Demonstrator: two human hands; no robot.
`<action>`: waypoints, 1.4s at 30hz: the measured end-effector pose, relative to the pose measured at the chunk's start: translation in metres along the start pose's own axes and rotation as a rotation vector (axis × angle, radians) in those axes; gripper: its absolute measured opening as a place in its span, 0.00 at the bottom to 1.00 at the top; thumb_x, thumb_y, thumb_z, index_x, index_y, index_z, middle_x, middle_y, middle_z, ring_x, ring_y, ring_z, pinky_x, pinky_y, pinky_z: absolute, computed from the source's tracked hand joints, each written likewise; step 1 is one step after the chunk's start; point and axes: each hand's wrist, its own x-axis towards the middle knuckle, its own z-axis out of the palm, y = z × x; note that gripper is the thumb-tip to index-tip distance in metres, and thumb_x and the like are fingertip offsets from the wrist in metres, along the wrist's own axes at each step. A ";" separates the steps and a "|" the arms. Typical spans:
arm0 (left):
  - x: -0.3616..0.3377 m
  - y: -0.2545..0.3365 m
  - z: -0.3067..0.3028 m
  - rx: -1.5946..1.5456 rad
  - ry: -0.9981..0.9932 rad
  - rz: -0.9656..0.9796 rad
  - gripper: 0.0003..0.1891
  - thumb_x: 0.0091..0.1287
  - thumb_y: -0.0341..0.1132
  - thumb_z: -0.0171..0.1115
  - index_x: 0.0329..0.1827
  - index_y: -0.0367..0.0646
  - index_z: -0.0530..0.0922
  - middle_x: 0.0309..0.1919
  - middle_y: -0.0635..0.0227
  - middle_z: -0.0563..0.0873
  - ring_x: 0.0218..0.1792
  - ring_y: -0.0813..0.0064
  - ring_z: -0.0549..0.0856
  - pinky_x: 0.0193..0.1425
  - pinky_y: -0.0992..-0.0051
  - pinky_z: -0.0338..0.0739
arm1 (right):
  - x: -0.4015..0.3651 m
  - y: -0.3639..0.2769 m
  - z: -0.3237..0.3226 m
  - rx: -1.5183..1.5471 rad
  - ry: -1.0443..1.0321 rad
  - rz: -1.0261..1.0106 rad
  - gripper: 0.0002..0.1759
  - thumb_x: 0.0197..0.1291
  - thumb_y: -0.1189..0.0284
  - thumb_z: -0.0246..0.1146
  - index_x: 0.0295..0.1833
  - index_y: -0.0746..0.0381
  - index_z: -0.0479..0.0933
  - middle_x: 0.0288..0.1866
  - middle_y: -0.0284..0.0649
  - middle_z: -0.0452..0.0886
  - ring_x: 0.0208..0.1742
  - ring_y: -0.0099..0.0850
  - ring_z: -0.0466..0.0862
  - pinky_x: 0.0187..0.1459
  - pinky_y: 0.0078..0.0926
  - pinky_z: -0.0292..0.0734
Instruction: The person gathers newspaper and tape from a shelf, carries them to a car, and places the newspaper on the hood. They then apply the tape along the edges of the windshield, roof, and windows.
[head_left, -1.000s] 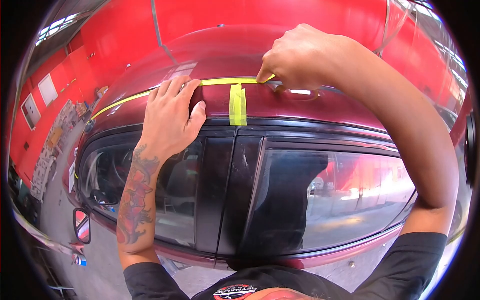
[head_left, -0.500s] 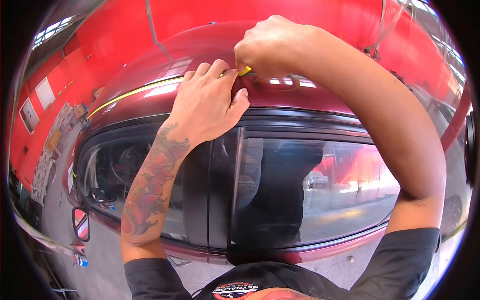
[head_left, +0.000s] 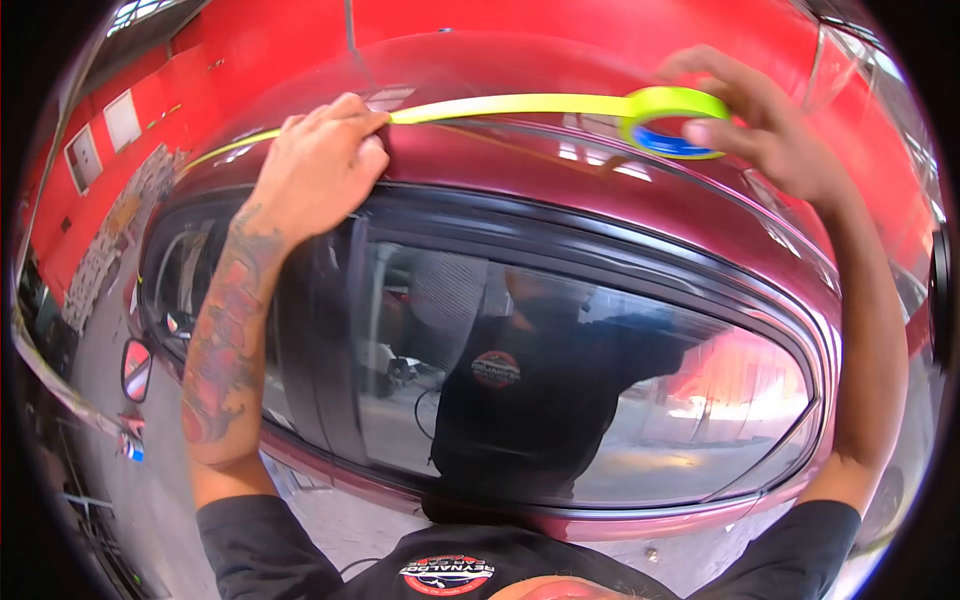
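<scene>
A roll of bright yellow-green masking tape [head_left: 677, 102] with a blue inner core is gripped in my right hand [head_left: 765, 125], thumb inside the ring and fingers over its far side. From the roll, a strip of tape [head_left: 510, 106] stretches left, above the maroon car roof [head_left: 480, 155], to my left hand [head_left: 320, 165]. The fingers of that hand are bent and close together, pressing the tape against the roof edge. Beyond it, a thin line of tape [head_left: 230, 148] continues along the roof toward the car's front. My left fingertips are partly hidden.
Below the roof edge are the dark side windows [head_left: 540, 380], which reflect my body. A side mirror [head_left: 136, 370] sticks out at left. Behind the car stands a red wall [head_left: 270, 50]. A blue-and-white can [head_left: 131, 447] is on the floor at lower left.
My right hand has moved right, drawing out a length of tape, and the roll now shows. My left hand appears further left in view as the camera has shifted.
</scene>
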 end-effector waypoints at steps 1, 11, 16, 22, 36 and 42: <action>0.000 0.001 0.000 -0.014 -0.012 -0.030 0.20 0.68 0.32 0.52 0.59 0.37 0.82 0.48 0.57 0.82 0.54 0.53 0.82 0.61 0.57 0.72 | -0.020 0.010 -0.011 -0.045 0.044 0.021 0.22 0.68 0.65 0.65 0.66 0.56 0.77 0.56 0.38 0.85 0.61 0.33 0.84 0.61 0.34 0.79; -0.014 -0.010 0.017 -0.127 0.013 -0.206 0.24 0.73 0.40 0.44 0.61 0.35 0.81 0.52 0.58 0.82 0.59 0.56 0.81 0.68 0.64 0.71 | -0.178 0.101 -0.108 -0.117 0.085 0.219 0.20 0.77 0.70 0.56 0.69 0.64 0.78 0.47 0.40 0.85 0.48 0.31 0.81 0.55 0.29 0.75; -0.018 -0.017 0.021 -0.179 0.028 -0.225 0.23 0.73 0.39 0.44 0.62 0.38 0.80 0.53 0.59 0.81 0.60 0.57 0.80 0.69 0.65 0.70 | -0.159 0.066 -0.094 -0.376 -0.126 0.108 0.19 0.72 0.80 0.57 0.64 0.62 0.81 0.44 0.46 0.83 0.48 0.38 0.82 0.54 0.32 0.75; -0.020 -0.015 0.025 -0.179 0.067 -0.221 0.22 0.72 0.39 0.44 0.61 0.43 0.80 0.53 0.60 0.80 0.59 0.57 0.80 0.67 0.64 0.71 | -0.151 0.077 -0.096 -0.332 -0.147 0.197 0.22 0.64 0.88 0.56 0.60 0.63 0.83 0.43 0.46 0.83 0.44 0.37 0.81 0.52 0.33 0.75; -0.023 -0.001 0.023 -0.118 0.148 -0.134 0.20 0.70 0.35 0.46 0.59 0.41 0.80 0.51 0.57 0.81 0.57 0.56 0.79 0.67 0.59 0.69 | -0.116 0.056 -0.085 -0.731 -0.220 0.376 0.22 0.53 0.84 0.57 0.52 0.63 0.87 0.37 0.54 0.86 0.35 0.46 0.83 0.43 0.38 0.77; -0.024 0.002 0.027 -0.089 0.188 -0.101 0.19 0.72 0.37 0.47 0.60 0.41 0.79 0.51 0.59 0.81 0.58 0.57 0.79 0.68 0.59 0.68 | -0.113 0.052 -0.081 -0.820 -0.190 0.430 0.22 0.51 0.82 0.58 0.50 0.60 0.88 0.32 0.53 0.83 0.33 0.43 0.84 0.40 0.40 0.77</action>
